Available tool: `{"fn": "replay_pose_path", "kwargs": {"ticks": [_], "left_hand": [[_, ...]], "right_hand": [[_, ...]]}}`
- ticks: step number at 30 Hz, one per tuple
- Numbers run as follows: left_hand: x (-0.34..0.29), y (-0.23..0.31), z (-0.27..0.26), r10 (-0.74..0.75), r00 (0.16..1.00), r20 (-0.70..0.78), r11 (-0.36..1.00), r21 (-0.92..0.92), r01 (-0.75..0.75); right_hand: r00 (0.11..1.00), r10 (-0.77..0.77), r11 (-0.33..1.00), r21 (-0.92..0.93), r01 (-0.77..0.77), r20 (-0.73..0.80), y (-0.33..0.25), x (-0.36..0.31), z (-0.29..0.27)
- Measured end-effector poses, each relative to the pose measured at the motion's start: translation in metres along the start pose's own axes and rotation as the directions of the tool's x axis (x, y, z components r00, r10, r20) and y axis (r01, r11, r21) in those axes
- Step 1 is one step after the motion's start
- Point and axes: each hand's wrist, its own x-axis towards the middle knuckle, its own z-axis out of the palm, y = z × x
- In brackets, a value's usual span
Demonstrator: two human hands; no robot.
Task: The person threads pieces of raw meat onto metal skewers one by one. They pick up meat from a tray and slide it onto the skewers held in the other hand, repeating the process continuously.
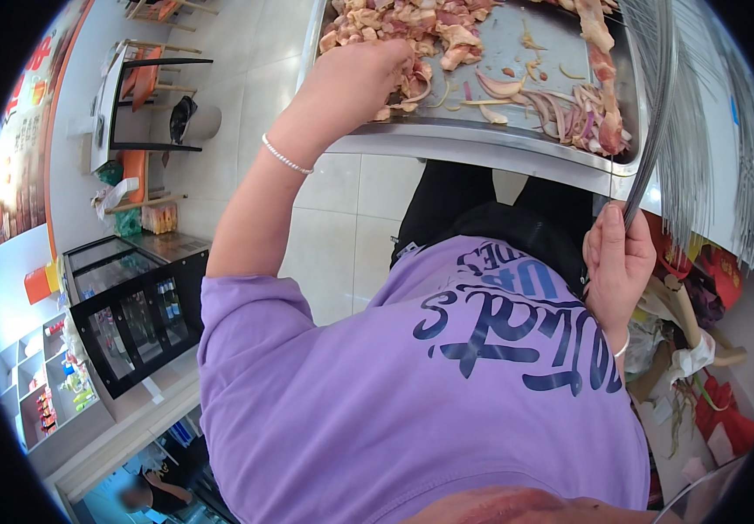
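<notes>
A shallow metal tray (491, 148) lies ahead of me, with a heap of raw marinated meat pieces (434, 22) on its left side. My left hand (355, 87) reaches over the near rim with its fingers curled down on a meat piece (414, 86); the fingertips are partly hidden. In my right hand (619, 262) is a bundle of thin metal skewers (652, 131), gripped near the lower ends. One loaded skewer (601, 74) also runs up from that hand, with meat threaded along it over the tray's right side. Sliced onion (560, 113) is scattered near the loaded skewer.
More metal skewers (700, 148) fan out right of the tray. Plastic bags (683, 354) and a red bag (722, 415) sit low on the right. At left are a table (119, 105), a black glass-fronted cabinet (137, 323) and shelves (54, 375). Another person (163, 493) appears at lower left.
</notes>
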Motion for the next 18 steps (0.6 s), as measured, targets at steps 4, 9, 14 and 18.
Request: {"fn": "replay_pose_path", "kwargs": {"ticks": [4, 9, 14, 18], "left_hand": [[0.008, 0.032, -0.021, -0.068, 0.995, -0.074, 0.965, -0.257, 0.047], [0.039, 0.083, 0.015, 0.075, 0.941, -0.33, 0.928, -0.323, -0.187], [0.051, 0.141, 0.067, 0.129, 0.891, -0.435, 0.942, -0.226, -0.247], [0.052, 0.14, 0.049, 0.175, 0.878, -0.446, 0.945, -0.175, -0.277]], "right_hand": [[1.0, -0.01, 1.0, 0.006, 0.01, 0.0, 0.001, 0.001, 0.001], [0.999, -0.035, 0.999, 0.0, 0.035, -0.014, 0.0, 0.0, 0.0], [0.993, -0.115, 0.992, -0.051, 0.113, -0.041, -0.003, -0.003, -0.001], [0.994, -0.106, 0.994, -0.04, 0.105, -0.008, 0.0, -0.002, -0.005]]}}
